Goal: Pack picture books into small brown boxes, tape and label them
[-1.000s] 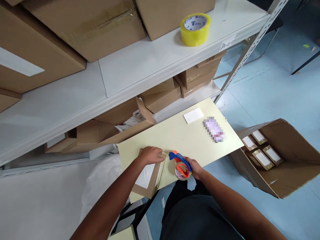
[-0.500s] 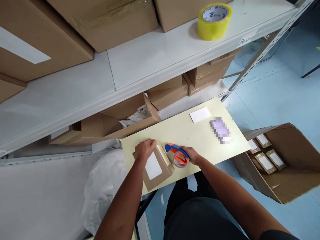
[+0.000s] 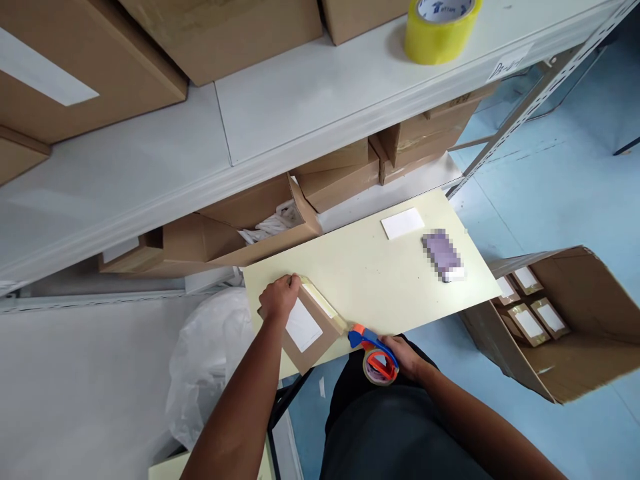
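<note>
At eight o'clock on the table [image 3: 390, 287], the left hand [image 3: 279, 298] clamped its fingers on a box [image 3: 325, 333]; the right hand [image 3: 406, 357] clasped a dispenser [image 3: 373, 343]; slanted pulling risked wrinkled tape [image 3: 320, 299].

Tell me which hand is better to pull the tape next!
Probably the right hand: it holds the tape dispenser beside the box, while the left hand grasps the box's other end.

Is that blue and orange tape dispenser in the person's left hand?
No, the right hand holds the tape dispenser, while the left hand is on the parcel.
</note>
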The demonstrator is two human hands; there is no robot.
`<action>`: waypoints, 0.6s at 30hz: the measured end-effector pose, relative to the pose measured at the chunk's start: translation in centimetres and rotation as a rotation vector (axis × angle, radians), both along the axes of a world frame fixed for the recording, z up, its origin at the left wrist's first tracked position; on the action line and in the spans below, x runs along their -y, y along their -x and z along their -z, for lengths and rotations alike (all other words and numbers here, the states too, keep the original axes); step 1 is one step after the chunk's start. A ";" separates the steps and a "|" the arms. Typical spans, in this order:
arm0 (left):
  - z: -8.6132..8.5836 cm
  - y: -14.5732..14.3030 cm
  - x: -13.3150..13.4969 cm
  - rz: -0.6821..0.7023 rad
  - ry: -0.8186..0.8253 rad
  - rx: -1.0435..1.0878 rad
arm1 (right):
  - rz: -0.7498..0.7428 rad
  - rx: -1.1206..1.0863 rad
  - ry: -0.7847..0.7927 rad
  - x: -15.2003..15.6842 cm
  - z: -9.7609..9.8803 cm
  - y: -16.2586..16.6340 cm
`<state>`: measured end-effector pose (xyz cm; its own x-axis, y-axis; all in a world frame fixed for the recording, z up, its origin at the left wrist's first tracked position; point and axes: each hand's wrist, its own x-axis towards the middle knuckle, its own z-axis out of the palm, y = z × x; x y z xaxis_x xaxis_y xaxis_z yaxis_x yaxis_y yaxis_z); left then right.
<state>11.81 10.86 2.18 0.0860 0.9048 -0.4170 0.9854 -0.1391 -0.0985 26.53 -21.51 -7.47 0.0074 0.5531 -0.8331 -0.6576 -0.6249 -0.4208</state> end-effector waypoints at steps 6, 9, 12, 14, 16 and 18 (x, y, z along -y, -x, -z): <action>-0.8 1.2 3.9 0.545 -0.112 0.289 | 0.053 -0.097 -0.006 -0.9 0.0 -0.2; -1.1 1.8 7.5 1.053 0.192 0.365 | 0.070 -0.124 0.014 -0.6 0.1 -0.9; -1.0 1.1 9.2 1.129 0.312 0.328 | 0.088 -0.164 0.014 -1.1 -0.1 -1.9; -0.8 -0.1 8.9 1.027 0.249 0.295 | 0.121 -0.202 -0.011 -2.5 -0.6 -2.7; -0.6 -1.5 8.1 0.895 0.158 0.270 | 0.158 -0.208 -0.028 -4.5 -1.2 -3.7; -0.4 -2.9 7.3 0.778 0.088 0.249 | 0.181 -0.178 -0.024 -6.5 -1.7 -4.5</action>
